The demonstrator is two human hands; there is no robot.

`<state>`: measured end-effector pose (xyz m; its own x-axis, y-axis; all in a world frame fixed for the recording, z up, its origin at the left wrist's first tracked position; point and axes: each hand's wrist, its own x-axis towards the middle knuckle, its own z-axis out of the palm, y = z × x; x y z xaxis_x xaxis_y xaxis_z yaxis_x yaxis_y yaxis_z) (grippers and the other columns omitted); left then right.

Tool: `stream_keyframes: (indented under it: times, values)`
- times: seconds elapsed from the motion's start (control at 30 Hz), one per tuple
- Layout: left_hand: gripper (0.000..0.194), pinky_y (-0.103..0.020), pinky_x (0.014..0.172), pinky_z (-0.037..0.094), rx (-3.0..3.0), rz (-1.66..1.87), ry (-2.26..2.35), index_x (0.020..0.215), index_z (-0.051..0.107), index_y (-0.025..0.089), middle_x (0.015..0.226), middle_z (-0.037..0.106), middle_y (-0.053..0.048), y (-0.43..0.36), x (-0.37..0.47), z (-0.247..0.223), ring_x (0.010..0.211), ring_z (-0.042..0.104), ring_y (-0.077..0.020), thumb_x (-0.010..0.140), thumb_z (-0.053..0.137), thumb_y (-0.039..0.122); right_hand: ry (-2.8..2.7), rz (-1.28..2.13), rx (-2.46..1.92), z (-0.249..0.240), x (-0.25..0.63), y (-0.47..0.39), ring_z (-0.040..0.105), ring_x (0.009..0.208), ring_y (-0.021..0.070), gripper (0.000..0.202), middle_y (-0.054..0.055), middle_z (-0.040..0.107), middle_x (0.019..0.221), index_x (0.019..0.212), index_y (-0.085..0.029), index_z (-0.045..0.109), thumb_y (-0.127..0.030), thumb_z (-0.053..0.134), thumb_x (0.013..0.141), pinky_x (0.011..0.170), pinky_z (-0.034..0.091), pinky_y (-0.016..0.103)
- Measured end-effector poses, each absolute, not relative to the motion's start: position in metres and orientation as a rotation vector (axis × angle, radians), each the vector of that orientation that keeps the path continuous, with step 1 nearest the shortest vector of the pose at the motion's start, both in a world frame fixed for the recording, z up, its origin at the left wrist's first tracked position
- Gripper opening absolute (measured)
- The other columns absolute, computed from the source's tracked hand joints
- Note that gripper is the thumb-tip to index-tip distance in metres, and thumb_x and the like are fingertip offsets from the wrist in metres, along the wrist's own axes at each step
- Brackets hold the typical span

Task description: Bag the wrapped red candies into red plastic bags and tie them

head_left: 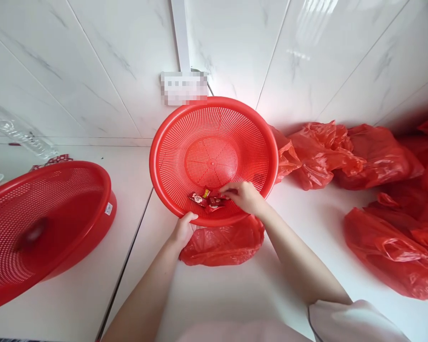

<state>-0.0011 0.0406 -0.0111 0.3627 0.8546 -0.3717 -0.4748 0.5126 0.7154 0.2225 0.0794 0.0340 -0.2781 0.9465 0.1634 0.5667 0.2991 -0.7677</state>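
Note:
A red perforated plastic basket [211, 156] is tilted toward me, with a few small wrapped candies [199, 199] gathered at its near side. My left hand [184, 231] grips the near rim, thumb on top and fingers hidden underneath. Inside the basket, my right hand [243, 197] has its fingers curled together just above the candies; whatever they pinch is too small to make out. Below the near rim, a red plastic bag [223, 244] lies on the white table; its mouth is partly hidden under the basket.
Another red basket [109, 190] stands at the left, near a clear plastic bottle [24, 135]. Several filled red plastic bags [374, 152] line the wall at the right, with another bag [392, 242] nearer. A white cable duct [180, 35] runs down the tiled wall behind.

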Motion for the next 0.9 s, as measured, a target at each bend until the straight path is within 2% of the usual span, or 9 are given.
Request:
stream_keyframes:
  times: [0.1, 0.2, 0.3, 0.37, 0.5, 0.6, 0.7, 0.8, 0.9]
  values:
    - [0.027, -0.041, 0.084, 0.052, 0.549, 0.93, 0.828, 0.091, 0.07, 0.012, 0.09, 0.073, -0.009, 0.04, -0.001, -0.01, 0.096, 0.067, -0.0302, 0.069, 0.058, 0.023, -1.887, 0.657, -1.417, 0.04, 0.232, 0.081, 0.068, 0.085, 0.0147, 0.023, 0.0, 0.073, 0.092, 0.095, -0.021, 0.069, -0.013, 0.051, 0.085, 0.082, 0.05, 0.025]
    - [0.027, -0.042, 0.083, 0.052, 0.568, 0.926, 0.874, 0.089, 0.07, 0.012, 0.086, 0.073, -0.009, 0.041, -0.002, -0.011, 0.094, 0.068, -0.0311, 0.069, 0.059, 0.025, -2.016, 0.512, -1.47, 0.041, 0.235, 0.079, 0.064, 0.1, 0.0175, 0.032, 0.005, 0.069, 0.109, 0.11, -0.019, 0.065, -0.011, 0.046, 0.086, 0.09, 0.047, 0.029]
    - [0.026, -0.042, 0.084, 0.052, 0.613, 0.957, 0.908, 0.089, 0.07, 0.012, 0.085, 0.073, -0.008, 0.041, -0.002, -0.012, 0.094, 0.067, -0.0306, 0.068, 0.061, 0.024, -2.263, 0.438, -1.589, 0.031, 0.23, 0.077, 0.052, 0.121, 0.0265, 0.053, 0.014, 0.055, 0.134, 0.134, -0.014, 0.049, -0.012, 0.051, 0.081, 0.105, 0.036, 0.042]
    - [0.024, -0.04, 0.084, 0.051, 0.647, 0.981, 0.936, 0.088, 0.069, 0.014, 0.084, 0.073, -0.006, 0.041, -0.002, -0.012, 0.094, 0.067, -0.0295, 0.067, 0.062, 0.022, -2.344, 0.432, -1.659, 0.021, 0.224, 0.077, 0.048, 0.125, 0.0316, 0.062, 0.019, 0.05, 0.137, 0.14, -0.011, 0.042, -0.014, 0.054, 0.079, 0.107, 0.031, 0.049]
    - [0.016, -0.039, 0.081, 0.052, 0.694, 1.007, 0.976, 0.081, 0.067, 0.016, 0.083, 0.072, -0.004, 0.039, -0.002, -0.016, 0.09, 0.068, -0.0279, 0.066, 0.063, 0.02, -2.268, 0.451, -1.693, 0.008, 0.22, 0.083, 0.053, 0.116, 0.0326, 0.035, 0.019, 0.06, 0.118, 0.118, -0.014, 0.062, -0.023, 0.054, 0.085, 0.099, 0.038, 0.049]
    - [0.01, -0.038, 0.081, 0.052, 0.682, 1.002, 0.959, 0.076, 0.066, 0.015, 0.083, 0.072, -0.005, 0.039, -0.003, -0.019, 0.089, 0.068, -0.0274, 0.068, 0.063, 0.02, -2.207, 0.483, -1.683, 0.009, 0.226, 0.089, 0.061, 0.102, 0.0253, 0.021, 0.013, 0.067, 0.104, 0.1, -0.015, 0.066, -0.029, 0.054, 0.089, 0.091, 0.045, 0.039]
    - [0.012, -0.039, 0.083, 0.052, 0.667, 0.992, 0.935, 0.077, 0.067, 0.014, 0.086, 0.072, -0.006, 0.039, -0.003, -0.018, 0.091, 0.067, -0.0278, 0.068, 0.062, 0.021, -1.951, 0.912, -1.526, 0.017, 0.233, 0.092, 0.066, 0.079, 0.0176, 0.027, 0.007, 0.07, 0.086, 0.097, -0.015, 0.064, -0.039, 0.059, 0.088, 0.075, 0.053, 0.031]
    - [0.018, -0.039, 0.083, 0.052, 0.654, 1.009, 0.902, 0.085, 0.068, 0.013, 0.092, 0.072, -0.007, 0.04, -0.003, -0.014, 0.093, 0.067, -0.0279, 0.069, 0.061, 0.02, -1.479, 1.481, -1.185, 0.029, 0.233, 0.089, 0.069, 0.075, 0.0165, 0.038, 0.006, 0.071, 0.081, 0.091, -0.013, 0.065, -0.048, 0.069, 0.078, 0.072, 0.057, 0.031]
    - [0.027, -0.04, 0.083, 0.052, 0.632, 1.025, 0.919, 0.094, 0.068, 0.013, 0.091, 0.073, -0.007, 0.041, -0.003, -0.01, 0.093, 0.068, -0.0286, 0.069, 0.06, 0.02, -1.282, 1.613, -1.063, 0.04, 0.23, 0.083, 0.07, 0.073, 0.0159, 0.041, 0.006, 0.071, 0.075, 0.085, -0.012, 0.066, -0.051, 0.073, 0.072, 0.073, 0.058, 0.03]
